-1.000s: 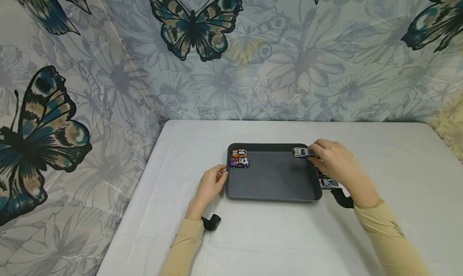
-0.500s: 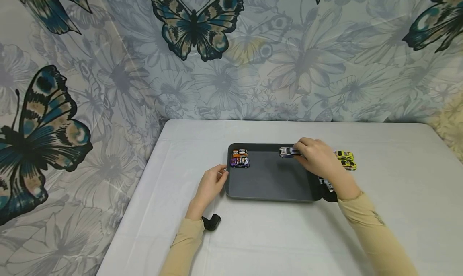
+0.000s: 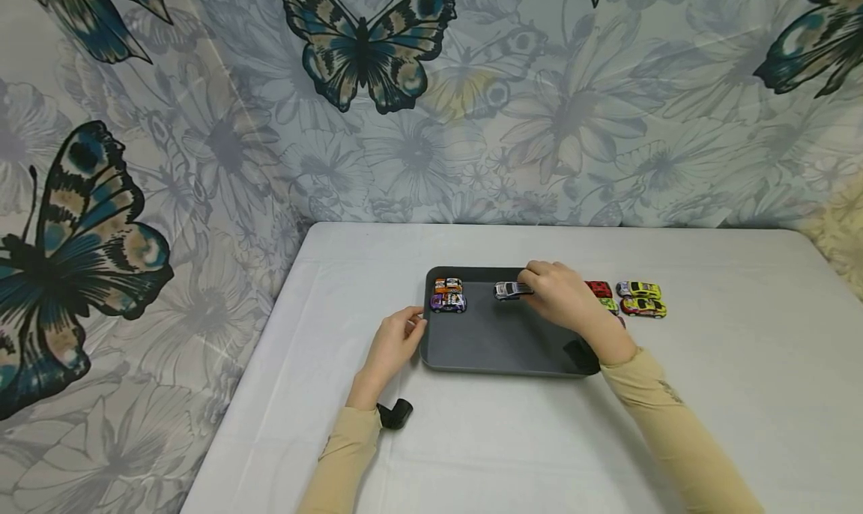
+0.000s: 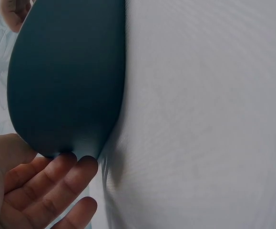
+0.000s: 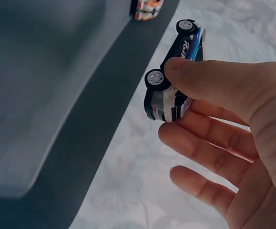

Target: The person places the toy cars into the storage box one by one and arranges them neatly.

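Observation:
In the head view a white and black toy car (image 3: 512,291) hangs over the back middle of the dark grey tray (image 3: 472,342). My right hand (image 3: 566,300) holds its rear end; in the right wrist view the thumb (image 5: 190,76) presses its side and the other fingers lie on the far side. At the tray's left edge is my left hand (image 3: 392,343), with the thumb and fingertips (image 4: 87,167) at the rim. Inside the tray's back left corner stand an orange toy car (image 3: 448,284) and, in front of it, a purple toy car (image 3: 448,303).
Right of the tray, on the white-covered table (image 3: 728,364), are a red toy car (image 3: 598,289), a green one (image 3: 610,305) and two yellow ones (image 3: 643,307). My right hand and forearm partly hide this group. A butterfly-print cloth (image 3: 559,124) hangs behind the table.
My right hand has carried the white and black car leftward, from the tray's right edge to over its middle. More of the cars on the right show now. My left hand stays put.

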The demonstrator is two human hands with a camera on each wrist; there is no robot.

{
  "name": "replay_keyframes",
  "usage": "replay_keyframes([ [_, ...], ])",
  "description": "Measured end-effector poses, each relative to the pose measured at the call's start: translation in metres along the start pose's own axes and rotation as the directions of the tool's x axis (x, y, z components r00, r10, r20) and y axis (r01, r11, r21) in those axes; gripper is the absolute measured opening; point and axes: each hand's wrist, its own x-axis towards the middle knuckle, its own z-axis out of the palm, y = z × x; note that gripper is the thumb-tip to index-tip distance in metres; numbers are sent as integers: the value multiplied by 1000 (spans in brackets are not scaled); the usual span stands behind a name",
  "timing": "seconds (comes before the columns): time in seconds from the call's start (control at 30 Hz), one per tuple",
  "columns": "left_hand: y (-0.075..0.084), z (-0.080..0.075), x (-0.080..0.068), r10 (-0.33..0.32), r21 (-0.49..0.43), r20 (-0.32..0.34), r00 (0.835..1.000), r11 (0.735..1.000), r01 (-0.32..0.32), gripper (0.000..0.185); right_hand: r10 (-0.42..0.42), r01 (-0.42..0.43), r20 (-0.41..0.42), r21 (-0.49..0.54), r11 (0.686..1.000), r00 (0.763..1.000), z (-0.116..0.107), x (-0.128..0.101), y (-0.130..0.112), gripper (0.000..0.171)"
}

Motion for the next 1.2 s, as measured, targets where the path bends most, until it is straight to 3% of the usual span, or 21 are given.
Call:
replay_keyframes([
  [0.37,-1,1,0,-27,-4,10,1000,1000,27,26,-52,52,86,5,999,995,15,16,-17,24],
  [1.2,-2,2,0,-21,3,3,1000,1000,21,26,-122,144,271,-63,988,955,36,42,-50,25],
])
